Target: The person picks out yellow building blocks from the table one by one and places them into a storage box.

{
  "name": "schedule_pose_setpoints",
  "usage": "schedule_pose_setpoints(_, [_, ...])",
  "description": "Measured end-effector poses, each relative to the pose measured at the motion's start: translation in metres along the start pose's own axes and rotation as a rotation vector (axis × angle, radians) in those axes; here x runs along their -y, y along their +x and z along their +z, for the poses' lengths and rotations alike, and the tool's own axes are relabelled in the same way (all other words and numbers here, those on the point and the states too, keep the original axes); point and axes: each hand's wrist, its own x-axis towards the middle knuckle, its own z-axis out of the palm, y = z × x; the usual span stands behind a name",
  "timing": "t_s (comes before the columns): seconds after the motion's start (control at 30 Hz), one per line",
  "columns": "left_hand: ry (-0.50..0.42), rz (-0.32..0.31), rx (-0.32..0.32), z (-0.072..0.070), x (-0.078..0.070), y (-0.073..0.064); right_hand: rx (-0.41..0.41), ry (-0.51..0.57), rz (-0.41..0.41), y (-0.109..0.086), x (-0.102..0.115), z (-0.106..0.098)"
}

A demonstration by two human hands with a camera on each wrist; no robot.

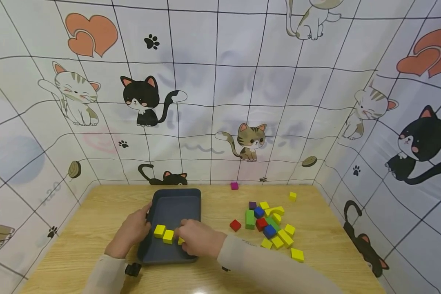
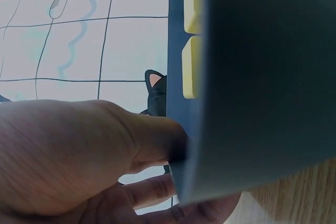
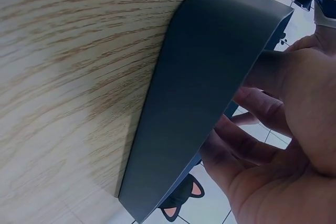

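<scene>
A dark grey tray (image 1: 176,206) lies on the wooden table. My left hand (image 1: 130,230) grips its left rim; in the left wrist view the thumb of that hand (image 2: 79,156) reaches over the edge while the fingers stay outside the wall. Inside the tray, two yellow blocks (image 1: 163,234) sit side by side. Just right of them my right hand (image 1: 202,237) reaches in over the right rim and pinches a third yellow block (image 1: 181,241), mostly covered by the fingers. From the right wrist view, the tray wall (image 3: 194,87) hides the fingertips of this hand (image 3: 273,140).
Right of the tray is a loose group of wooden blocks, among them a green block (image 1: 250,219), a red block (image 1: 235,225) and a blue block (image 1: 269,231). A magenta block (image 1: 234,186) stands by the back edge. Cat-printed cloth (image 1: 213,102) surrounds the table (image 1: 217,204).
</scene>
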Motion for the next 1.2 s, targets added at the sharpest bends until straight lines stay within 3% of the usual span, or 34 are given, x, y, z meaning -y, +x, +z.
schedule_pose_setpoints(0.53, [0.008, 0.000, -0.006, 0.001, -0.001, -0.002, -0.041, 0.020, 0.009, -0.010, -0.001, -0.005])
schedule_pose_setpoints(1.2, [0.020, 0.003, -0.004, 0.001, 0.000, -0.002, -0.103, 0.095, 0.061, -0.031, -0.022, -0.011])
